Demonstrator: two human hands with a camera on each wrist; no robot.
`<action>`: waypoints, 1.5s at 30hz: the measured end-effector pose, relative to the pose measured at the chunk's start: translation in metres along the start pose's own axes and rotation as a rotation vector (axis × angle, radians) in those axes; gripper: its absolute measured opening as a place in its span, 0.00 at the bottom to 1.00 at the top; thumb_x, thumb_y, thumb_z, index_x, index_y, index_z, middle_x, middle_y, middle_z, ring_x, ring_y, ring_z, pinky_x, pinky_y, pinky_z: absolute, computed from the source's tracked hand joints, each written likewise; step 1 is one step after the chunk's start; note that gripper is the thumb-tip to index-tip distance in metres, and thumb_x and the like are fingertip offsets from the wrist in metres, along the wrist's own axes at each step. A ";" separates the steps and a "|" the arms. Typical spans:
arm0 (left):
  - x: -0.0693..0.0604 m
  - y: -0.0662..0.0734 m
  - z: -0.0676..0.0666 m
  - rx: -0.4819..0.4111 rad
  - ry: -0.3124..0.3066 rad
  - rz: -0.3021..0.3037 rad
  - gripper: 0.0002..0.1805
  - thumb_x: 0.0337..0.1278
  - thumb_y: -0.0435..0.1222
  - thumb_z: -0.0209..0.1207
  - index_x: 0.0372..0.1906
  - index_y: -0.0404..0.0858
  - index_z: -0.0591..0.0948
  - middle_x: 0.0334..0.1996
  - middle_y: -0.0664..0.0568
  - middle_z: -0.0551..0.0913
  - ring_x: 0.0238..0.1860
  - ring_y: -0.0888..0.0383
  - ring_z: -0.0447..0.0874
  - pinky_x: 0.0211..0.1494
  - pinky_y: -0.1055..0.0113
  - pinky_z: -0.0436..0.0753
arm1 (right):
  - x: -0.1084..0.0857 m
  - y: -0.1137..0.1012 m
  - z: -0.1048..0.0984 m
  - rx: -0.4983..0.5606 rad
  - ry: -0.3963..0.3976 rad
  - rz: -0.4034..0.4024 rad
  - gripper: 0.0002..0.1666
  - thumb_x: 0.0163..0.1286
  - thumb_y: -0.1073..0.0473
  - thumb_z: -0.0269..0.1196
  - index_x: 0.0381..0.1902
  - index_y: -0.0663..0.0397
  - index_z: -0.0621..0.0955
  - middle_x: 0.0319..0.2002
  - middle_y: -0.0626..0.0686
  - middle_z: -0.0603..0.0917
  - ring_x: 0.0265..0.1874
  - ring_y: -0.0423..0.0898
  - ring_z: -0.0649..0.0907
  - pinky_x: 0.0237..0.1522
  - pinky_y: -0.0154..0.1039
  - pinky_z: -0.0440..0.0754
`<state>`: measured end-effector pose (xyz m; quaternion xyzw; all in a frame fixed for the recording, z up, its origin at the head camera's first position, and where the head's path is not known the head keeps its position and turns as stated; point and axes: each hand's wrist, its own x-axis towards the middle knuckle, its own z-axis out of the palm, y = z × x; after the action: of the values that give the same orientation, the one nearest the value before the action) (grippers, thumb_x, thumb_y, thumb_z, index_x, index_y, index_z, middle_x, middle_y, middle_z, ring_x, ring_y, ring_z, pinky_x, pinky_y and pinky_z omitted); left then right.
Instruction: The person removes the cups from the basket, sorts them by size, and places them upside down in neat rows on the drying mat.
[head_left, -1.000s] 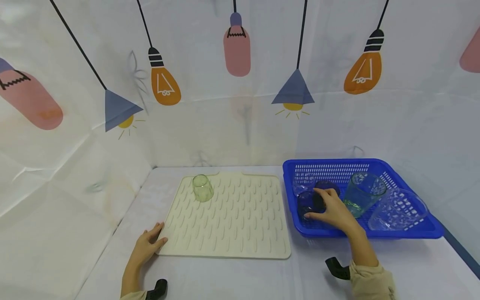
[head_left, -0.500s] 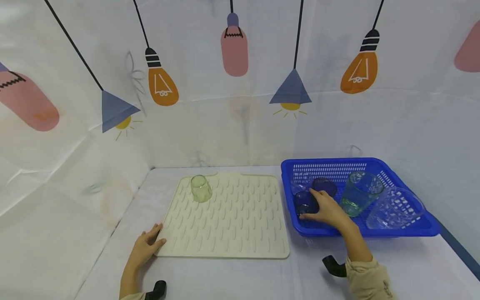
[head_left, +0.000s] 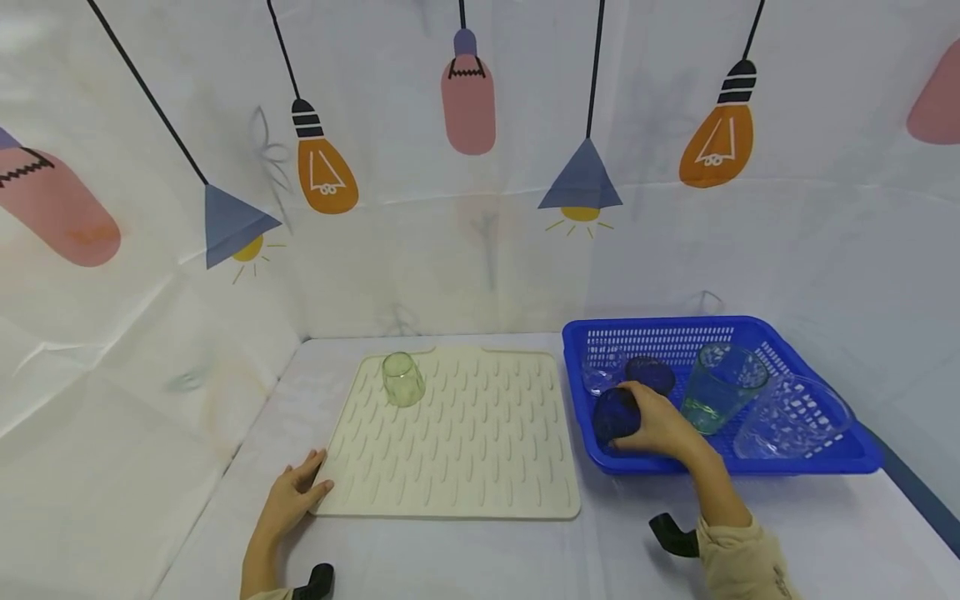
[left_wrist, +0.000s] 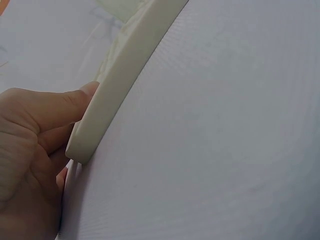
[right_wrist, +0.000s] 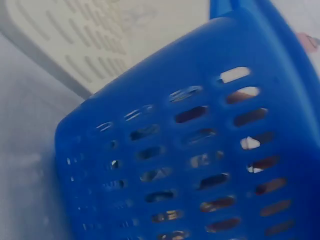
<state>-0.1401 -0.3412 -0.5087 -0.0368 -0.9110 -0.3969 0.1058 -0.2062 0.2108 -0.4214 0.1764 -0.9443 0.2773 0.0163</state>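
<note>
Two hands were at work. The right hand [head_left: 658,423] reached into the left part of a blue plastic basket [head_left: 652,325], its fingers curled round a dark blue glass [head_left: 613,415] near the basket's near left corner. That glass showed a rounded outline; which way its mouth or long axis pointed could not be told. Behind it lay a second dark blue glass [head_left: 651,375], beside a small clear glass [head_left: 597,373]. Further right, a teal glass [head_left: 716,396] leaned with its mouth up and to the right, and a clear glass vessel [head_left: 791,417] slanted the same way.

The left hand [head_left: 288,496] touched the near left corner of a cream drying mat [head_left: 465,450], its fingers relaxed and mostly straight. The ridged mat lay flat, long axis running left to right. Near its far left corner stood a pale green glass [head_left: 403,381], long axis roughly upright.

The tabletop [head_left: 450,558] was white, backed by a creased pale sheet [head_left: 435,275] printed with hanging lamps [head_left: 585,179].
</note>
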 end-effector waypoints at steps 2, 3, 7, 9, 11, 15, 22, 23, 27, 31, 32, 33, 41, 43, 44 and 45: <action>0.000 0.000 0.001 -0.015 -0.005 0.001 0.30 0.48 0.31 0.65 0.57 0.19 0.71 0.57 0.26 0.68 0.52 0.89 0.52 0.65 0.33 0.50 | -0.003 0.000 -0.003 0.034 0.047 0.006 0.52 0.41 0.53 0.77 0.60 0.72 0.66 0.55 0.72 0.73 0.53 0.69 0.73 0.51 0.64 0.74; 0.000 0.000 0.001 -0.017 -0.003 0.001 0.31 0.48 0.31 0.65 0.56 0.19 0.71 0.57 0.26 0.68 0.51 0.90 0.52 0.65 0.33 0.50 | -0.005 0.000 -0.004 0.049 0.069 0.010 0.53 0.42 0.52 0.77 0.60 0.72 0.65 0.56 0.72 0.72 0.54 0.69 0.73 0.51 0.65 0.74; 0.000 0.001 0.001 -0.016 -0.001 -0.003 0.31 0.48 0.31 0.65 0.56 0.19 0.71 0.57 0.26 0.68 0.53 0.88 0.52 0.65 0.33 0.50 | -0.011 -0.003 -0.011 0.136 0.135 0.028 0.52 0.46 0.51 0.76 0.63 0.67 0.63 0.57 0.70 0.72 0.54 0.68 0.72 0.51 0.67 0.72; 0.000 0.002 0.000 -0.013 -0.001 -0.009 0.31 0.49 0.31 0.65 0.57 0.19 0.71 0.57 0.26 0.68 0.53 0.86 0.52 0.65 0.34 0.50 | -0.014 -0.004 -0.013 0.183 0.170 0.024 0.52 0.47 0.52 0.76 0.64 0.66 0.63 0.56 0.69 0.73 0.54 0.67 0.73 0.51 0.65 0.73; 0.000 0.002 0.000 -0.013 -0.003 -0.015 0.31 0.49 0.31 0.65 0.57 0.19 0.71 0.57 0.26 0.68 0.52 0.87 0.52 0.66 0.34 0.50 | -0.017 -0.005 -0.014 0.226 0.207 0.011 0.51 0.47 0.54 0.76 0.64 0.65 0.63 0.55 0.67 0.75 0.52 0.64 0.75 0.51 0.61 0.75; 0.000 0.002 -0.001 -0.020 -0.014 -0.030 0.31 0.49 0.31 0.65 0.57 0.19 0.70 0.58 0.26 0.67 0.51 0.92 0.51 0.66 0.33 0.49 | -0.021 -0.006 -0.013 0.329 0.265 -0.025 0.48 0.48 0.59 0.75 0.64 0.65 0.65 0.54 0.64 0.77 0.50 0.54 0.77 0.50 0.36 0.79; 0.002 0.003 -0.001 -0.005 -0.009 -0.039 0.31 0.48 0.32 0.65 0.57 0.19 0.71 0.57 0.26 0.68 0.50 0.92 0.51 0.66 0.33 0.50 | -0.021 -0.011 -0.015 0.502 0.338 -0.095 0.46 0.48 0.69 0.73 0.65 0.66 0.65 0.54 0.67 0.76 0.49 0.32 0.76 0.48 0.18 0.73; 0.002 0.003 -0.001 -0.009 -0.009 -0.041 0.31 0.48 0.32 0.66 0.57 0.19 0.71 0.57 0.26 0.68 0.50 0.92 0.51 0.66 0.33 0.50 | -0.021 -0.013 -0.016 0.510 0.345 -0.100 0.46 0.48 0.69 0.73 0.65 0.66 0.65 0.54 0.67 0.76 0.49 0.32 0.76 0.48 0.19 0.74; 0.002 0.004 -0.001 -0.031 -0.010 -0.054 0.32 0.48 0.34 0.66 0.57 0.20 0.70 0.57 0.27 0.69 0.51 0.87 0.51 0.67 0.33 0.48 | -0.018 -0.021 -0.022 0.517 0.339 -0.104 0.46 0.49 0.69 0.73 0.65 0.65 0.65 0.55 0.66 0.75 0.50 0.33 0.76 0.49 0.19 0.74; 0.003 0.008 -0.001 -0.039 -0.025 -0.098 0.33 0.49 0.35 0.66 0.58 0.20 0.69 0.58 0.28 0.68 0.64 0.64 0.57 0.68 0.35 0.48 | -0.017 -0.028 -0.029 0.522 0.304 -0.126 0.46 0.51 0.68 0.72 0.66 0.66 0.64 0.57 0.66 0.74 0.51 0.30 0.75 0.50 0.20 0.74; 0.003 0.010 -0.001 -0.036 -0.027 -0.112 0.33 0.50 0.35 0.66 0.59 0.20 0.69 0.59 0.29 0.68 0.65 0.56 0.59 0.69 0.37 0.50 | -0.016 -0.029 -0.030 0.527 0.299 -0.136 0.46 0.51 0.69 0.72 0.66 0.66 0.64 0.57 0.66 0.74 0.52 0.30 0.75 0.50 0.20 0.74; 0.004 0.011 -0.002 -0.033 -0.029 -0.127 0.33 0.51 0.35 0.65 0.59 0.20 0.69 0.59 0.29 0.67 0.65 0.48 0.60 0.69 0.41 0.52 | -0.016 -0.030 -0.031 0.535 0.295 -0.149 0.45 0.51 0.70 0.71 0.66 0.67 0.64 0.57 0.66 0.74 0.52 0.30 0.75 0.51 0.20 0.74; 0.005 0.033 -0.003 -0.006 0.033 -0.190 0.31 0.56 0.39 0.64 0.59 0.22 0.71 0.58 0.32 0.72 0.62 0.37 0.68 0.64 0.61 0.70 | -0.013 -0.033 -0.035 0.577 0.267 -0.200 0.45 0.51 0.72 0.70 0.66 0.66 0.64 0.57 0.64 0.74 0.52 0.34 0.76 0.52 0.23 0.75; 0.006 0.040 -0.003 -0.004 0.066 -0.168 0.29 0.56 0.39 0.63 0.57 0.24 0.73 0.57 0.34 0.74 0.60 0.37 0.70 0.64 0.54 0.68 | -0.012 -0.034 -0.036 0.579 0.262 -0.198 0.45 0.51 0.72 0.70 0.66 0.65 0.64 0.57 0.66 0.74 0.52 0.34 0.76 0.51 0.23 0.76; 0.006 0.044 -0.002 -0.007 0.080 -0.152 0.28 0.56 0.39 0.63 0.56 0.25 0.74 0.56 0.35 0.76 0.60 0.38 0.71 0.64 0.59 0.71 | -0.011 -0.035 -0.036 0.580 0.262 -0.199 0.45 0.51 0.72 0.70 0.66 0.65 0.64 0.57 0.66 0.74 0.52 0.35 0.76 0.51 0.23 0.75; 0.007 0.047 -0.002 -0.009 0.096 -0.134 0.27 0.56 0.39 0.63 0.56 0.26 0.75 0.55 0.36 0.77 0.58 0.39 0.73 0.62 0.67 0.73 | -0.011 -0.035 -0.036 0.581 0.263 -0.202 0.45 0.51 0.72 0.70 0.66 0.65 0.64 0.57 0.67 0.74 0.51 0.35 0.77 0.50 0.23 0.76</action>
<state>-0.1397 -0.3101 -0.4722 0.0428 -0.9035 -0.4087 0.1222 -0.1862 0.2056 -0.3743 0.2291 -0.7933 0.5524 0.1142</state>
